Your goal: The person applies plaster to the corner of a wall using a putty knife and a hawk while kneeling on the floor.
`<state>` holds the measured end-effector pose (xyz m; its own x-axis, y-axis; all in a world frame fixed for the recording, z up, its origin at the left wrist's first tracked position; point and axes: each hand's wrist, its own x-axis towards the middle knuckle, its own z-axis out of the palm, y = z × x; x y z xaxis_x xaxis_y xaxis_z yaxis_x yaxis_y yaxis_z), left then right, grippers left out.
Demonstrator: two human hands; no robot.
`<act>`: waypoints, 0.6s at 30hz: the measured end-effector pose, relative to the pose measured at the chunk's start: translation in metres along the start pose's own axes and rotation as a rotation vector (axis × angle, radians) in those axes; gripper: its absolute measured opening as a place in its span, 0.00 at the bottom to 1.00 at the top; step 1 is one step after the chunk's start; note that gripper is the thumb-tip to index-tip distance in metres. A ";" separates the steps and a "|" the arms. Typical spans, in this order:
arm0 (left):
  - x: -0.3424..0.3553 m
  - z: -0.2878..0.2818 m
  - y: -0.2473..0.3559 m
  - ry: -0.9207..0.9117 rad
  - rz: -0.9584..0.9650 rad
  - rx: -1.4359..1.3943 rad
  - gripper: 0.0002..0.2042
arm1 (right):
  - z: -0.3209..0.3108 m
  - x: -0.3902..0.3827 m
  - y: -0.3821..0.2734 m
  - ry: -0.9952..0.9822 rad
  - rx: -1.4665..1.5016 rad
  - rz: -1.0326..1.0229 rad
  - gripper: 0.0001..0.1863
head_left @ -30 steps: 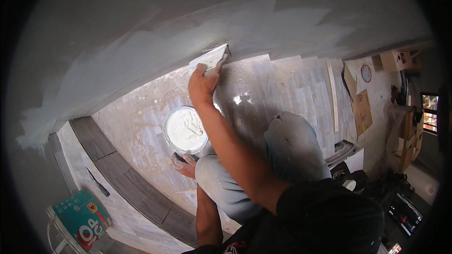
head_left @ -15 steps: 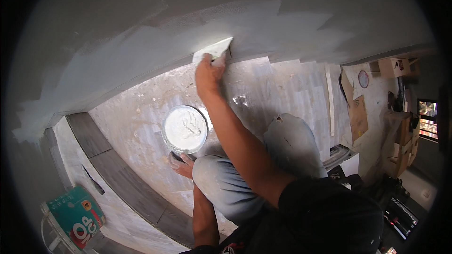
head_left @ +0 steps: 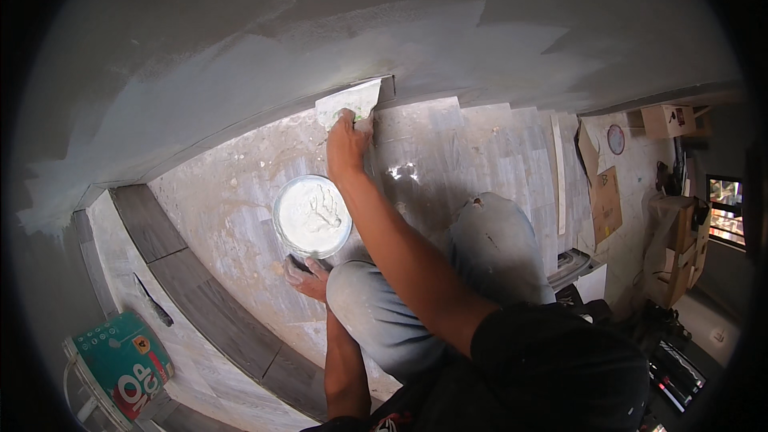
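Note:
My right hand (head_left: 349,144) is closed on a wide, flat putty spreader (head_left: 350,102) smeared with white compound. Its blade is by the lower part of the grey wall (head_left: 240,72), just above the floor-level skirting. A round tub (head_left: 312,218) of white putty, its surface grooved, stands on the floor below and left of that hand. Close to the tub's near rim, my left hand (head_left: 308,280) is curled around something dark, mostly hidden by the fingers. My bent knees (head_left: 496,232) are on either side of my right forearm.
A teal bucket (head_left: 120,360) stands at lower left, beside a tiled step (head_left: 200,280) with a dark-handled tool (head_left: 152,302) on it. Cardboard (head_left: 606,204), a long pale strip (head_left: 558,172) and boxes (head_left: 668,121) lie to the right.
My right hand and the spreader have moved down and slightly left, away from the higher wall area. My left hand stays beside the tub.

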<state>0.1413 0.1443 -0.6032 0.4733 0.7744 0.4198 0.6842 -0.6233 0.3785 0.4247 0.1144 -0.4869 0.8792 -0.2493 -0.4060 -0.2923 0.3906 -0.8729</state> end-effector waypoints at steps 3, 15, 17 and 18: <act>0.000 0.001 0.004 0.003 0.004 -0.002 0.27 | 0.009 0.013 0.000 0.051 -0.047 -0.069 0.21; 0.000 0.001 0.002 0.010 0.019 -0.013 0.28 | -0.001 -0.001 0.009 0.070 0.026 0.024 0.24; -0.001 0.000 0.002 0.000 0.013 -0.010 0.27 | -0.001 0.005 0.014 0.013 -0.090 0.028 0.25; -0.002 0.001 0.002 -0.003 0.002 -0.015 0.27 | 0.001 0.009 0.016 0.005 -0.083 0.030 0.25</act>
<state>0.1424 0.1416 -0.6037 0.4759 0.7738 0.4181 0.6753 -0.6260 0.3899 0.4278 0.1189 -0.5041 0.8677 -0.2432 -0.4335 -0.3489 0.3234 -0.8796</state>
